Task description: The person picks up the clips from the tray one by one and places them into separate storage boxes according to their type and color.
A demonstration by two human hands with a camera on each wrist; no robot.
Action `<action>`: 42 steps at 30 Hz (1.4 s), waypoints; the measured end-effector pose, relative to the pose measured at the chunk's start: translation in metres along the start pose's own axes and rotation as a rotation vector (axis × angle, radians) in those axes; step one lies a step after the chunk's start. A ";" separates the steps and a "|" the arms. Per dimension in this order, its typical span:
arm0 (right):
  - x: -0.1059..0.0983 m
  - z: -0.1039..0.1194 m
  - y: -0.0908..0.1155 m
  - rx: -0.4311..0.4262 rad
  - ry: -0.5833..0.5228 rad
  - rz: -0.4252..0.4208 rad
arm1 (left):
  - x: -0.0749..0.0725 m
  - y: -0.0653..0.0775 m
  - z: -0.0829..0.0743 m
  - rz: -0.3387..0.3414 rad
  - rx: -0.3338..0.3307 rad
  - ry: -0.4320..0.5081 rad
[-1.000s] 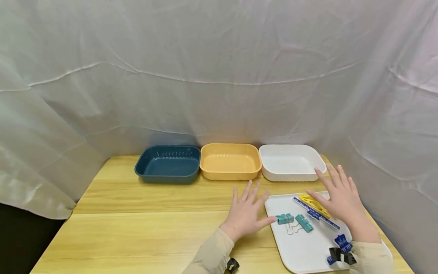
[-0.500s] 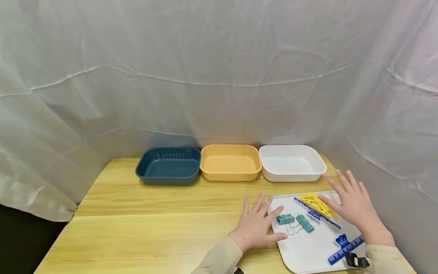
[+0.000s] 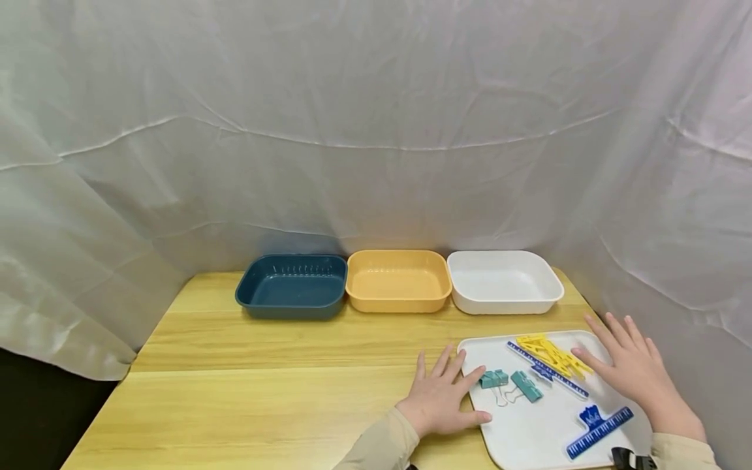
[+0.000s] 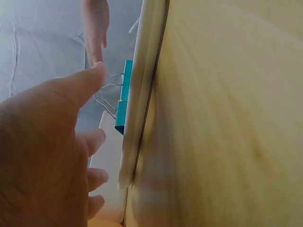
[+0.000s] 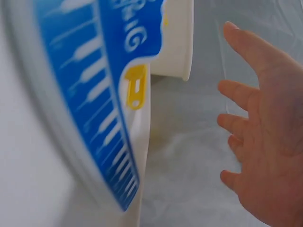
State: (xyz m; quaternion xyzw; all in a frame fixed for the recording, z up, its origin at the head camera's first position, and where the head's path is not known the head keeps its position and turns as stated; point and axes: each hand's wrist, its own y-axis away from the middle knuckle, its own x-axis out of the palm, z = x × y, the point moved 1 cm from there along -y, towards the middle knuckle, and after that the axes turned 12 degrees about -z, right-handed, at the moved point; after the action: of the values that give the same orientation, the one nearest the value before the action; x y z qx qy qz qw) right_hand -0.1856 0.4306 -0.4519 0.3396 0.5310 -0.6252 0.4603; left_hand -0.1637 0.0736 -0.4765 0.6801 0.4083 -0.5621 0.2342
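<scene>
The near blue clip (image 3: 600, 432) lies on the white tray (image 3: 529, 440) behind the fingers of the right hand (image 3: 634, 369), toward its wrist, its long bar slanting from near left to far right. That hand's fingers are spread near the tray's right edge and hold nothing; the left hand (image 3: 439, 401) is spread likewise at the left edge, also holding nothing. Just right of the left fingers sits the left teal clip (image 3: 495, 378), then the right teal clip (image 3: 527, 386); the left hand is nearer to both, and its wrist view shows the thumb apart from them. Left of the right thumb, close to its tip, lie the yellow clips (image 3: 546, 350); the far blue clip (image 3: 549, 370) runs alongside them, on the side toward the left fingers, slanting from far left to near right. Ahead of both hands, across the counter (image 3: 264, 391), stand a dark blue basin (image 3: 290, 313), yellow basin (image 3: 399, 305) and white basin (image 3: 508, 307).
</scene>
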 end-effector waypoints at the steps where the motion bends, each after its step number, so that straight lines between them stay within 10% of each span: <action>1: 0.001 -0.002 0.000 0.014 0.001 0.025 | 0.000 0.001 0.000 0.010 -0.007 0.005; 22: 0.004 -0.023 0.004 0.213 -0.062 0.497 | 0.003 0.001 -0.001 0.128 -0.071 -0.004; 42: 0.006 -0.020 0.004 0.222 -0.031 0.539 | 0.001 -0.001 0.001 0.137 -0.095 0.039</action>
State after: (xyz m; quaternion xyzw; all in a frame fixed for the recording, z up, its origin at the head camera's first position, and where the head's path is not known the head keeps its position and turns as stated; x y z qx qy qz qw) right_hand -0.1850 0.4484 -0.4631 0.5072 0.3429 -0.5399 0.5776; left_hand -0.1648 0.0733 -0.4775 0.7053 0.3916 -0.5114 0.2960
